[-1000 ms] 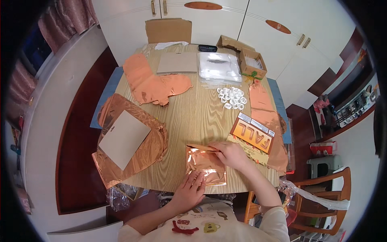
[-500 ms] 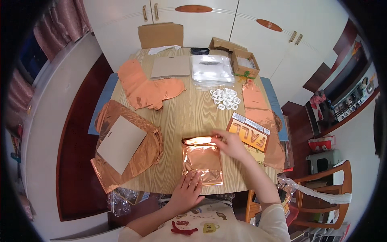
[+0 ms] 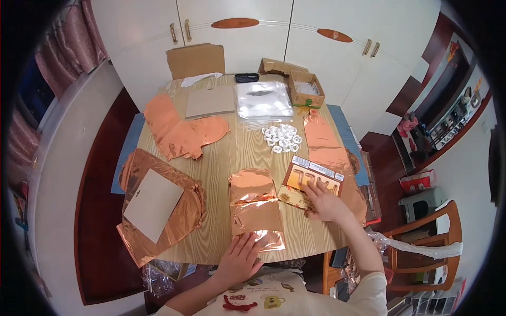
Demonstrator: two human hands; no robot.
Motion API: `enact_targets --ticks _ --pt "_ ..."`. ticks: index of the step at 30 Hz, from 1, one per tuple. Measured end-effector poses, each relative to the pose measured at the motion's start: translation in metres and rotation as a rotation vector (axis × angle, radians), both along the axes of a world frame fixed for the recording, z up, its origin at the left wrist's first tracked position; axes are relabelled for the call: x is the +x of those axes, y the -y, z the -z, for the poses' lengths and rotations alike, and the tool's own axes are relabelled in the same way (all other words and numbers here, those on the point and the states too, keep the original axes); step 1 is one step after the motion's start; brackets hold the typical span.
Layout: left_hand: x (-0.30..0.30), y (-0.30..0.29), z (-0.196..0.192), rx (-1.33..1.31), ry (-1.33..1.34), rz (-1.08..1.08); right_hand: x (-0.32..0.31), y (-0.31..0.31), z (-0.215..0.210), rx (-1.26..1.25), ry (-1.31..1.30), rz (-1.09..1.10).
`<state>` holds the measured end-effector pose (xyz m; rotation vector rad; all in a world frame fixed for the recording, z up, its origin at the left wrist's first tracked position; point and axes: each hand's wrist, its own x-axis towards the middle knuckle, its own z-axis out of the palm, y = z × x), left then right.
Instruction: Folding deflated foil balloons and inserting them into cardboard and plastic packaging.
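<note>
My left hand [image 3: 240, 259] lies flat, fingers spread, on the near end of a folded rose-gold foil balloon [image 3: 255, 208] at the lower centre of the frame, close to the near edge of the wooden worktop [image 3: 221, 168]. It presses down and grips nothing. My right hand [image 3: 324, 203] is just right of the balloon, fingers loosely apart, fingertips resting on a flat packet with a patterned card [image 3: 311, 181]; it is not closed around it. At lower left a larger sheet of the same foil [image 3: 153, 210] lies crumpled with a plain cardboard rectangle [image 3: 153, 205] on top. Toward upper left sits another flattened foil shape [image 3: 182, 131]. Beyond the balloon, near the frame's centre top, are a heap of small white rings [image 3: 282, 138], a stack of clear plastic bags [image 3: 263, 100], a grey board [image 3: 210, 101] and an open cardboard box [image 3: 305, 89]. More foil strips [image 3: 327, 145] run along the right edge.
</note>
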<state>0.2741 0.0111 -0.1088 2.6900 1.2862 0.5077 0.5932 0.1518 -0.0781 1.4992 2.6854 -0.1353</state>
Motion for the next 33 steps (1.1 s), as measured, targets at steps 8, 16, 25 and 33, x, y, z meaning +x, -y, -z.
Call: enact_targets --ticks 8,16,25,33 --pt "0.002 -0.002 0.002 -0.033 0.051 0.028 -0.009 0.016 0.011 0.424 0.059 -0.109" --pt "-0.032 0.001 -0.003 -0.424 1.015 -0.294 -0.070 0.102 -0.087 0.710 -0.277 -0.484" --pt "-0.059 -0.010 0.022 -0.521 0.890 -0.526 -0.107 0.152 0.013 0.417 -0.209 -0.681" --pt "-0.018 -0.017 0.001 -0.214 0.076 -0.209 -0.121 0.123 -0.007 -0.024 -0.237 -0.515"
